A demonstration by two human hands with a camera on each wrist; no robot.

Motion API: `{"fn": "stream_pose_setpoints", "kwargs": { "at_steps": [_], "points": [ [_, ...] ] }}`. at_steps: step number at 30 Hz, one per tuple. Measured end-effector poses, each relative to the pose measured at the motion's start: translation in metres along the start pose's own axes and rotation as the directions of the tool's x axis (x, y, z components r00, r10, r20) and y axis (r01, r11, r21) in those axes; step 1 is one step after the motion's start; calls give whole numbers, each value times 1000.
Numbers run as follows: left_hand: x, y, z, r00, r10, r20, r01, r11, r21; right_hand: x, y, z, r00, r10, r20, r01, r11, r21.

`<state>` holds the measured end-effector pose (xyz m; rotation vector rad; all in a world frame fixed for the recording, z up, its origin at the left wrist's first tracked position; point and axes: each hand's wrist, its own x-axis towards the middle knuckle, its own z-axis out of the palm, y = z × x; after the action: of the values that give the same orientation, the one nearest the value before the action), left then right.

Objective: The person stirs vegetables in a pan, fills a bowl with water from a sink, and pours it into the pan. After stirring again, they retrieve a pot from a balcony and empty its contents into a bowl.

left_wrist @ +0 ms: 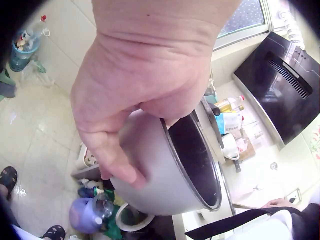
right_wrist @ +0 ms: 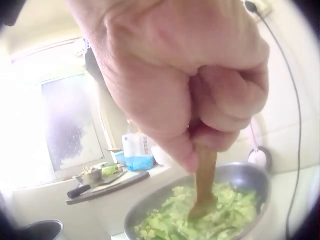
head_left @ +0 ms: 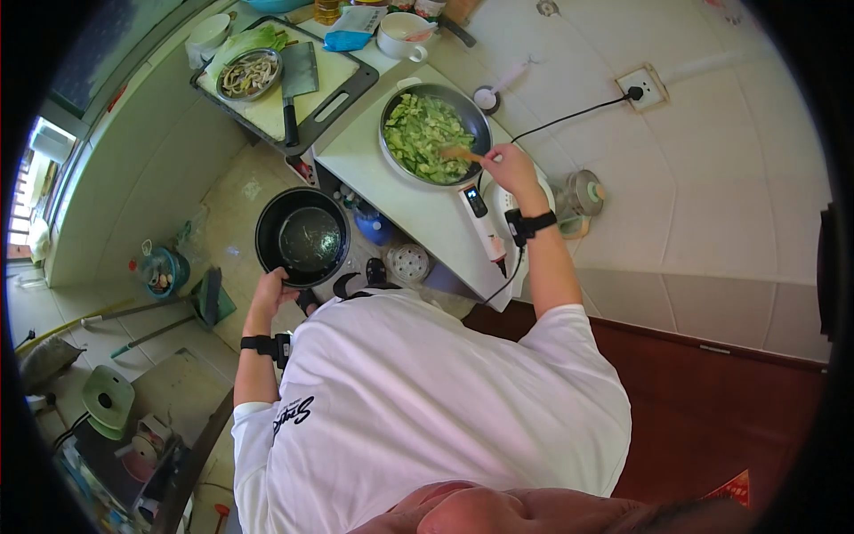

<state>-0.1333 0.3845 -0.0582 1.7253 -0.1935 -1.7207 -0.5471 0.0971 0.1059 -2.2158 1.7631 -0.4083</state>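
My left hand [head_left: 269, 295] holds a round pot [left_wrist: 150, 165], black inside and grey outside, by its rim. In the left wrist view the thumb hooks over the rim while the fingers lie along the outer wall. The pot hangs tilted over the floor beside the counter, a little wet shine inside. With my right hand [head_left: 516, 171] I grip a wooden spatula [right_wrist: 205, 182] by its handle, the fingers curled round it. The spatula's blade sits among chopped green vegetables [head_left: 422, 133] in a grey pan [head_left: 480, 126] on the white counter.
A cutting board [head_left: 331, 76] bears a cleaver [head_left: 300, 73], a bowl of pale strips and green leaves. Near it stands a white cup [head_left: 396, 44]. A white handle with a display [head_left: 476, 203] juts toward me; a black cord [head_left: 569, 116] runs to the wall socket.
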Motion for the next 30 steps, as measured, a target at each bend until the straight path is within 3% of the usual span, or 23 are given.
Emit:
{"fn": "stream_pose_setpoints", "kwargs": {
  "at_steps": [2, 5, 6, 7, 9, 13, 16, 19, 24, 26, 30],
  "points": [
    [1, 0, 0, 1000, -1, 7, 1, 1000, 7, -9, -5, -13, 970, 11, 243, 10, 996, -85],
    [0, 1, 2, 1000, 11, 1, -10, 1000, -24, -5, -5, 22, 954, 6, 300, 21, 996, -86],
    [-1, 2, 3, 1000, 11, 12, -11, 999, -30, -4, -8, 37, 983, 14, 185, -9, 1000, -27],
    [-2, 3, 3, 1000, 13, 23, -12, 999, -37, 1, -10, 48, 983, 15, 186, -10, 1000, -26],
    [-2, 1, 1, 1000, 15, 25, -14, 999, -41, 16, -13, 64, 999, 27, -44, -23, 996, 90],
    [-6, 3, 2, 1000, 4, 24, -3, 999, -36, 44, -20, 49, 996, 62, -62, -60, 998, 25],
    [-4, -2, 4, 1000, 7, 10, -6, 999, -53, 49, -18, 68, 989, 110, -97, -111, 994, 1],
    [-1, -5, 3, 1000, 17, 4, -17, 998, -58, 31, -9, 75, 996, 75, -50, -77, 996, -44],
    [0, -6, -2, 1000, 24, -20, -25, 999, -48, 5, 7, -1, 999, -35, 9, 36, 997, -69],
    [-1, -6, -2, 999, 24, -27, -25, 999, -42, -2, 4, -19, 953, 127, 277, -48, 960, -274],
    [-2, -5, -1, 1000, 11, 8, -10, 997, -73, 1, 20, 30, 989, 27, 144, -1, 984, -177]
  ]
}}
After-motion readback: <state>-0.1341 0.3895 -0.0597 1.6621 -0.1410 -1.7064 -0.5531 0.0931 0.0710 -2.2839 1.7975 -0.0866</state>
